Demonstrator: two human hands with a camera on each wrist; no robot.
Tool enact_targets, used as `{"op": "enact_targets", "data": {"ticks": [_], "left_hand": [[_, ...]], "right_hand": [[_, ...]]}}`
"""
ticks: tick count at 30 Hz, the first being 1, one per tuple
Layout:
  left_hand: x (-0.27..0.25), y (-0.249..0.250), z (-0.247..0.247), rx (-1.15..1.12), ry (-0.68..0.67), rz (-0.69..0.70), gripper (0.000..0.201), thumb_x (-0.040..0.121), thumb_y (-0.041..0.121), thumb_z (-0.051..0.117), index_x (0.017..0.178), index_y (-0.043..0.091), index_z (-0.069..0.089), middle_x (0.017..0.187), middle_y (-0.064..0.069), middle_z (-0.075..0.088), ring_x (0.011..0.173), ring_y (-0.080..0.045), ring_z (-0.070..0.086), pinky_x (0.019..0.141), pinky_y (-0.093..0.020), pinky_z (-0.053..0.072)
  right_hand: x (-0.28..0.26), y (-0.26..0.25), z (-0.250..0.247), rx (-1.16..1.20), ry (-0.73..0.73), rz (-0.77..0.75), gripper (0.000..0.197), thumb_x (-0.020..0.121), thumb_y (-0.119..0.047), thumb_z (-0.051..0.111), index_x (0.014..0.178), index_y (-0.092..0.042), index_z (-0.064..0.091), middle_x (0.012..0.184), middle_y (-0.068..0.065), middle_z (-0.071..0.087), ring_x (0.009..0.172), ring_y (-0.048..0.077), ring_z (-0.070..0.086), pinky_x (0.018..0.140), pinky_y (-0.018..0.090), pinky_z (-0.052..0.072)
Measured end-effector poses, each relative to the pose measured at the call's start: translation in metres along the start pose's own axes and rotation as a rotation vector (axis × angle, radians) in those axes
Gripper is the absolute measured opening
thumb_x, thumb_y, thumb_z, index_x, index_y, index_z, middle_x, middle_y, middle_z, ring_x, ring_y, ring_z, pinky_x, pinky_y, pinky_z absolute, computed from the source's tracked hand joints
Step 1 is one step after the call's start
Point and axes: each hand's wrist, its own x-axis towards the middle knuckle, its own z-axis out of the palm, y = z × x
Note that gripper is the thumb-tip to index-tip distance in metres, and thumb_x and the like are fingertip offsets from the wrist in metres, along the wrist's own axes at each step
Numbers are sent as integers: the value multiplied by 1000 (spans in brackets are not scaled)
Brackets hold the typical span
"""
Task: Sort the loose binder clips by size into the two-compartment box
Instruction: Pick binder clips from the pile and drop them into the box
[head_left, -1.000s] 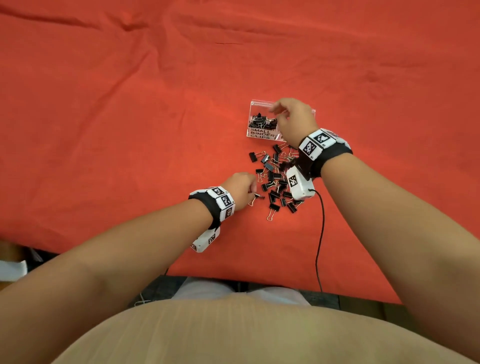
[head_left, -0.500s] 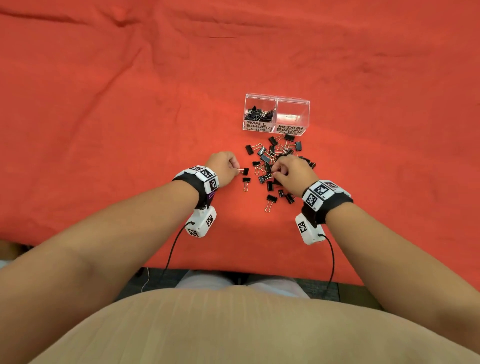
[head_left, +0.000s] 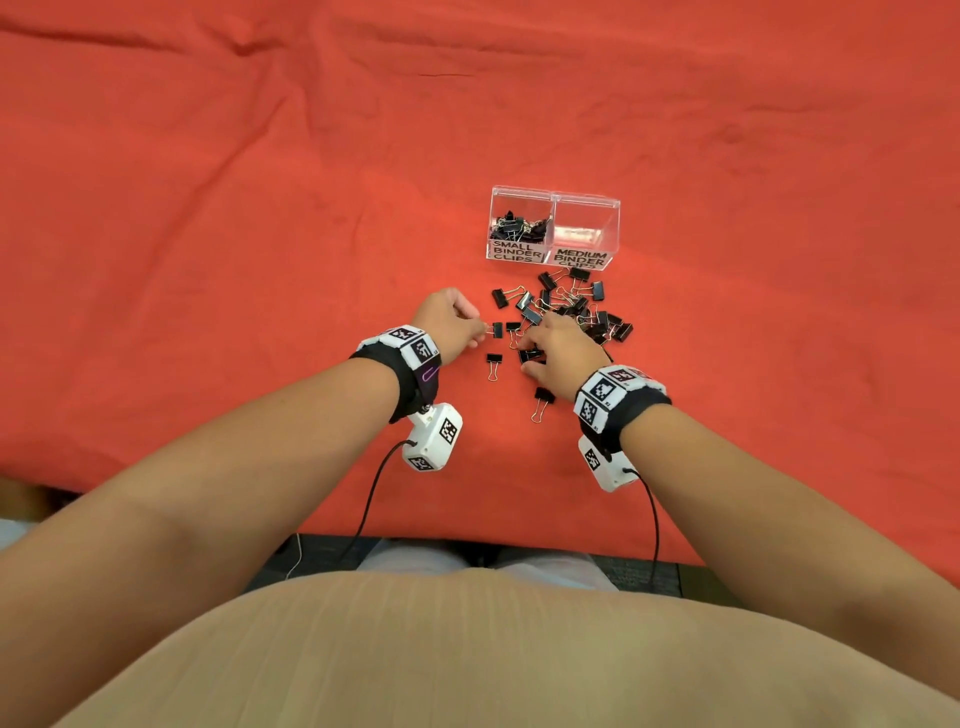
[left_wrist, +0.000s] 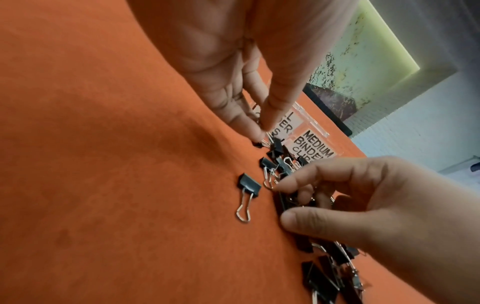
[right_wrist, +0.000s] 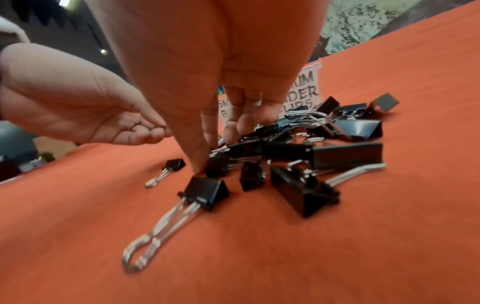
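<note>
A clear two-compartment box (head_left: 613, 228) stands on the red cloth. Its left half, labelled SMALL BINDER CLIPS, holds several black clips (head_left: 519, 223); the right half, labelled MEDIUM BINDER CLIPS, looks empty. Just in front of it lies a pile of loose black binder clips (head_left: 571, 306). At the pile's left edge my left hand (head_left: 480, 330) pinches the wire handle of a small clip (head_left: 497, 329) between thumb and forefinger (left_wrist: 275, 115). My right hand (head_left: 527, 353) is curled over the pile's near side, thumb (right_wrist: 197, 156) and fingers gripping a black clip (left_wrist: 281, 202).
Two clips lie apart on the near side: a small one (head_left: 493, 362) between my hands and another (head_left: 543, 401) by my right wrist. Red cloth (head_left: 234, 234) stretches bare to the left, right and back. The table's near edge (head_left: 519, 540) and the wrist-camera cables are close to my body.
My right hand came back from over the box to the near side of the pile and took hold of a clip. My left hand moved slightly forward, still pinching its small clip.
</note>
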Motion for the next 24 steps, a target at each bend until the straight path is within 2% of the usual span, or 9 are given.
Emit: {"op": "enact_targets", "data": {"ticks": [2,4,7,10,13,15,17,20,24], "left_hand": [[-1,1,0,-32,-64,-33,17,84,-4,56,94,10,54,71,-5,63,58,-16,58,59,-28,50],[-2,0,1,-12,-118,-67,32,87,-5,52,115,10,54,77,-4,62,60,-15,56,59,-27,49],[-5,1,1,30,-152,-87,42,89,-6,44,121,19,57,79,1,60,56,-11,51,59,-23,47],[-7,5,1,39,-162,-93,42,90,-6,38,113,19,63,79,2,61,54,-7,45,50,-19,44],[-7,9,5,81,-142,-101,39,89,-3,32,81,19,63,75,-5,54,52,-12,42,44,-21,38],[-7,10,9,121,-142,-100,34,90,5,35,68,21,56,65,-4,47,53,-18,42,44,-23,35],[-8,8,11,238,-141,-49,27,91,18,43,65,21,49,62,0,45,60,-21,44,50,-25,33],[-13,-1,14,527,-112,63,22,85,33,60,73,21,46,71,2,53,66,-18,50,55,-27,35],[-15,-11,19,794,-142,197,32,84,32,65,105,12,51,101,-10,62,94,-30,59,76,-35,46]], "right_hand": [[0,-1,-4,145,90,25,24,82,-29,67,102,-16,65,103,5,54,102,19,49,86,33,45],[-3,0,-14,369,201,117,16,83,-28,67,94,-16,67,92,-1,59,83,11,52,75,23,45],[-8,7,-33,726,255,276,13,89,-24,59,93,-15,68,87,-3,66,75,8,58,69,19,50],[-10,22,-47,1041,250,393,21,93,-13,49,103,-9,67,79,4,66,68,12,58,66,22,52],[-10,28,-52,1290,253,427,27,90,-1,40,101,-3,66,74,7,61,62,15,54,59,23,48],[-11,24,-50,1361,224,450,21,91,-7,42,94,-2,62,80,7,59,59,15,52,56,24,46],[-12,18,-46,1251,158,479,19,93,-21,48,86,-8,60,83,5,58,55,13,51,55,25,44],[-11,9,-33,742,70,454,25,89,-36,56,85,-12,61,72,1,60,51,12,50,57,27,45],[-10,-7,-11,535,159,393,8,81,-16,67,84,-16,60,76,-3,57,70,14,55,66,28,43]]}}
